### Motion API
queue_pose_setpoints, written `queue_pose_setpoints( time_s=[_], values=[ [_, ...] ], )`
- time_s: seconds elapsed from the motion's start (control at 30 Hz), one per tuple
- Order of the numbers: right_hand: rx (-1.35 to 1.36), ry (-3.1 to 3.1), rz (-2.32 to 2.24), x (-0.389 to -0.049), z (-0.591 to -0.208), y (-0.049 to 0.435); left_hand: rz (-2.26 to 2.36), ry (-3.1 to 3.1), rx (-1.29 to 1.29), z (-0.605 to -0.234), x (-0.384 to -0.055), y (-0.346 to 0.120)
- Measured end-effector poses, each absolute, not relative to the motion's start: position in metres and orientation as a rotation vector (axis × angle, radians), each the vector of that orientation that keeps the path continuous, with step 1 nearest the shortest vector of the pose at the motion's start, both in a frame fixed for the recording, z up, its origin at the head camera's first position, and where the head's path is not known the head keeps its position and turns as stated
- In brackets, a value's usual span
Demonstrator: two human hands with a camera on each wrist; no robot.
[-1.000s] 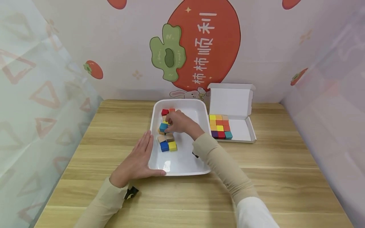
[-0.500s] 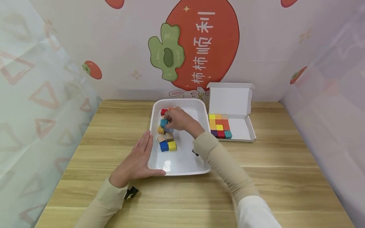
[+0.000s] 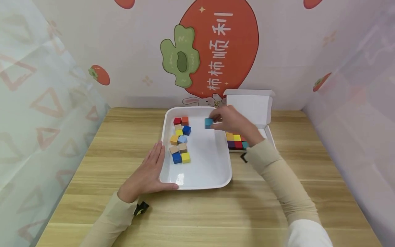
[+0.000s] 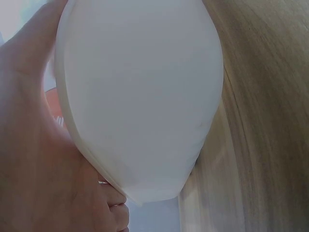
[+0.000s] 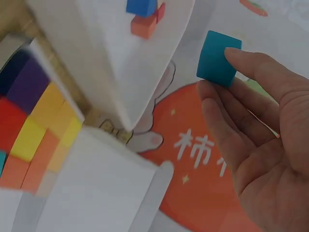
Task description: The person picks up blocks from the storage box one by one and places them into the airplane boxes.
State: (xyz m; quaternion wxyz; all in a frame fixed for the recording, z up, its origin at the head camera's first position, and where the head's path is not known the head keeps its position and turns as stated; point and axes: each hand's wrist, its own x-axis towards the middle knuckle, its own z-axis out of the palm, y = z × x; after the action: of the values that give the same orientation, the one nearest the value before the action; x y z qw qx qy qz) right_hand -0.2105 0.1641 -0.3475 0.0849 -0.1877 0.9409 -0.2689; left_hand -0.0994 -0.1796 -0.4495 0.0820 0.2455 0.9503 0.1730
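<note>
Teal cube [image 3: 208, 123] pinched by right hand [image 3: 231, 120] | white tray [image 3: 203, 164] braced by spread left hand [image 3: 146, 177] | risk: if carried too low, cube could be knocked loose against tray

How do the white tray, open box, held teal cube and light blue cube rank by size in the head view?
White tray
Open box
Held teal cube and light blue cube: they look alike, and the teal one is partly covered, so unranked.

A makeshift booth, with printed sheets [image 3: 132, 44] walling in a wood-grain table [image 3: 197, 216].
</note>
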Motion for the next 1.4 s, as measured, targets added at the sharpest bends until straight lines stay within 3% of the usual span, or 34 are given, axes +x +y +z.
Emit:
queue_pose_setpoints(
  time_s=[0.3,0.5,0.93,1.4],
  values=[
    [-0.364,2.903,-0.762,-0.190,-0.360,0.272,0.509,2.830,0.727,-0.450,-0.100,-0.180],
    [-0.280,2.896,-0.713,-0.186,-0.374,0.314,0.513,2.834,0.719,-0.448,-0.099,-0.181],
    [-0.187,2.839,-0.728,-0.198,-0.425,0.323,0.534,2.813,0.719,-0.447,-0.097,-0.182],
    [-0.138,2.917,-0.669,-0.214,-0.435,0.311,0.506,2.816,0.713,-0.448,-0.096,-0.181]
  ],
)
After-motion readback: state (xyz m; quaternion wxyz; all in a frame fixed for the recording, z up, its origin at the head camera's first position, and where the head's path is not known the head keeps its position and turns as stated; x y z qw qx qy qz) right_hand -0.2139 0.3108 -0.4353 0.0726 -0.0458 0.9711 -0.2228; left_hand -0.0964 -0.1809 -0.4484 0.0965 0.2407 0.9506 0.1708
